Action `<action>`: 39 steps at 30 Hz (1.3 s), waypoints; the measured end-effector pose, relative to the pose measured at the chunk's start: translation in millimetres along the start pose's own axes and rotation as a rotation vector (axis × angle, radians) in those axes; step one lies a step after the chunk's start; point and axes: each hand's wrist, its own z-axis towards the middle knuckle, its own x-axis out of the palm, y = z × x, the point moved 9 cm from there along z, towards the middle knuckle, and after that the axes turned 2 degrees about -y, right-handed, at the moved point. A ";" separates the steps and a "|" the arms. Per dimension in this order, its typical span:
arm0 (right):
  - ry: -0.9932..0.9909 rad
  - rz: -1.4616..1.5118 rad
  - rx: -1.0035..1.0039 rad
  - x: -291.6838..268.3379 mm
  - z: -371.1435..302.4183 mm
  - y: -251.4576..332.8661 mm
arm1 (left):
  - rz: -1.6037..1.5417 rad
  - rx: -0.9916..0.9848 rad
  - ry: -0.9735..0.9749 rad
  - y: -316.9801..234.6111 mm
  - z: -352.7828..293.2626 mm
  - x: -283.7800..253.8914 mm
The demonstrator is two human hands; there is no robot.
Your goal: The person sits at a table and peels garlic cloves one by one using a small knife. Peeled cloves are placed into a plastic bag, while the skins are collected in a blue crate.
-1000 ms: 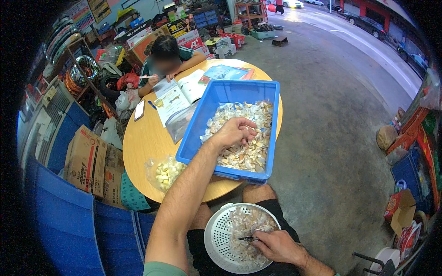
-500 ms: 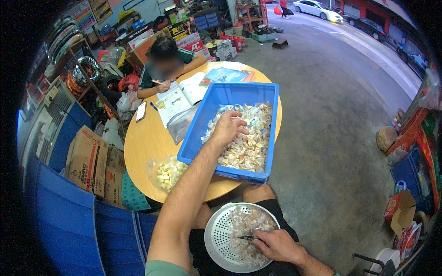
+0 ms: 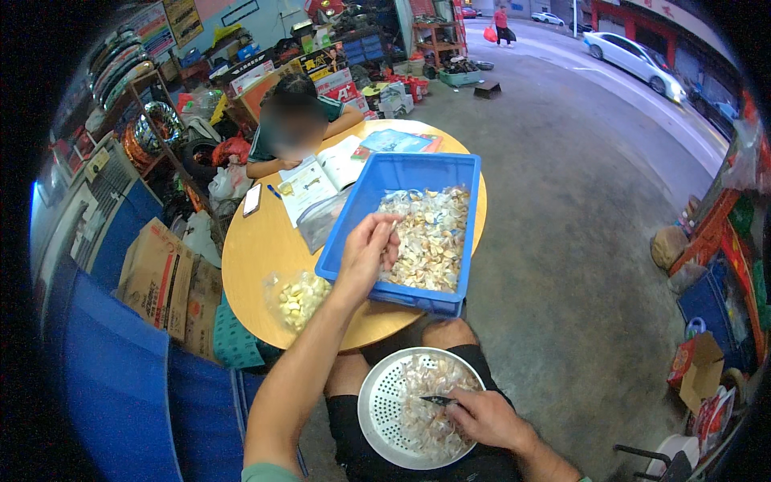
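Observation:
My left hand [image 3: 369, 255] is above the near left part of a blue plastic bin [image 3: 331, 255], its fingers curled together. Whatever they may hold is too small to make out. Unpeeled garlic cloves [image 3: 430, 265] with papery skins fill much of the bin. My right hand [image 3: 486, 418] grips a small knife [image 3: 438, 400], its dark blade pointing left over a round white colander [image 3: 377, 402]. Loose garlic skins [image 3: 422, 430] cover the colander's right side; it rests on my lap. Peeled cloves [image 3: 299, 301] lie in a clear plastic bag left of the bin.
The bin stands on a round wooden table [image 3: 257, 257]. Across it sits a person [image 3: 293, 120] with an open book [image 3: 309, 189]. A phone [image 3: 252, 199] lies at the table's left edge. Cardboard boxes [image 3: 157, 277] and a blue panel [image 3: 112, 377] stand left.
My left hand has drawn back toward me from the middle of the garlic, its fingers now curled. The right hand stays over the colander with the knife. Outside, the white car has moved right.

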 end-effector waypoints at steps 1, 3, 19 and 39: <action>-0.045 0.022 -0.025 -3.9 -1.5 4.8 | -0.015 -0.006 -0.009 -4.1 -20.1 -4.4; -0.144 0.065 -0.058 -16.0 -4.0 11.4 | -0.031 0.003 -0.047 -10.6 -55.9 -5.8; -0.288 0.133 -0.177 -10.4 -36.8 76.6 | -0.197 -0.149 0.019 30.2 -287.8 38.6; -0.072 -0.073 -0.491 41.1 -64.6 129.4 | -0.714 -0.150 0.126 47.7 -357.1 53.6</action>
